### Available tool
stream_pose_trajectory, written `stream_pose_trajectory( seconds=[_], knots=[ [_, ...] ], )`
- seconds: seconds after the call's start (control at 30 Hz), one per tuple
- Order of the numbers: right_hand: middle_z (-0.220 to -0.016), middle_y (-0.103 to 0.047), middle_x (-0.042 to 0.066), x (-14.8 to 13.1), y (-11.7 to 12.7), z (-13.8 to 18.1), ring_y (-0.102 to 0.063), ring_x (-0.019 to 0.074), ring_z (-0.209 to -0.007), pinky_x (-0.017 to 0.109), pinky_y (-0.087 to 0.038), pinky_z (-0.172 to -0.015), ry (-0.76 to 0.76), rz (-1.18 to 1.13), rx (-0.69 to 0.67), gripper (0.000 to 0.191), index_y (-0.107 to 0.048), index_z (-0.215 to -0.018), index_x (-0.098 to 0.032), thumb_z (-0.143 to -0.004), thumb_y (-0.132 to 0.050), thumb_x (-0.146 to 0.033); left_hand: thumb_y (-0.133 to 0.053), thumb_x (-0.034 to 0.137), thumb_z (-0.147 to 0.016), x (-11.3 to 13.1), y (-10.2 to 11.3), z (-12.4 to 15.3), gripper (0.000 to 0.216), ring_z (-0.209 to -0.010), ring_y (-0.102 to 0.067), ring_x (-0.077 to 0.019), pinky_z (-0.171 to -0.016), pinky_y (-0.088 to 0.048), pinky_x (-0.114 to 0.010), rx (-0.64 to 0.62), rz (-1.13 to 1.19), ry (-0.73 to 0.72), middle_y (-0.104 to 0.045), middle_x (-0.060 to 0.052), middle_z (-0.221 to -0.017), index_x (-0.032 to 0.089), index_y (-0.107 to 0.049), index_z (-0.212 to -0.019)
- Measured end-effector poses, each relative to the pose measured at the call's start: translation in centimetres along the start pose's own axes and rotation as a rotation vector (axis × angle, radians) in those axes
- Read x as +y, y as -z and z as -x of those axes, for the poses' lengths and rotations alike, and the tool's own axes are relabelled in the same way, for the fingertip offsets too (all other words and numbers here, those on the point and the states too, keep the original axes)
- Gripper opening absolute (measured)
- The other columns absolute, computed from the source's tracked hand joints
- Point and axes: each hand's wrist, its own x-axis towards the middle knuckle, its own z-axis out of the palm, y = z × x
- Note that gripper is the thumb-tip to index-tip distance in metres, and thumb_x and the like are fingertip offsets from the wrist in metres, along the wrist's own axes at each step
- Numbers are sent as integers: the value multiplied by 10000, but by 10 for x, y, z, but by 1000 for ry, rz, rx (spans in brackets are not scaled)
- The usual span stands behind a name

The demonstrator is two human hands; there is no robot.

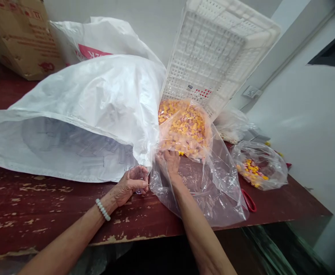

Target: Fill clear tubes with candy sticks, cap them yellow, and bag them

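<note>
Left hand closed round small clear cup, near front edge of counter, just beside white sack. Right hand inside clear bag, fingertips against orange-yellow pieces; cannot tell if gripping.

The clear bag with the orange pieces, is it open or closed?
Open. The clear bag lies with its mouth spread toward the person, and the right hand reaches inside it to the orange pieces.
</note>
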Motion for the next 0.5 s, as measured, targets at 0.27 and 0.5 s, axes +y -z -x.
stream_pose_trajectory(
  seconds=[0.27,0.5],
  knots=[
    [-1257,-563,49,14,-9,-5,-429,257,-1158,389,-314,-942,165,97,-110,341,-570,-1208,-315,-881,-509,-390,-744,199,-634,1,-1,2,347,-598,-647,-164,-427,-455,-210,12,-98,34,-636,-2,-798,186,-485,-865],
    [-1147,-606,73,72,26,37,-494,208,-1044,318,-357,-878,125,118,-101,245,-639,-1087,-233,-891,-493,-251,-789,218,-607,-7,-2,1,379,-630,-623,-151,-465,-497,-228,-42,-180,-20,-629,-15,-784,153,-541,-886]
  ],
)
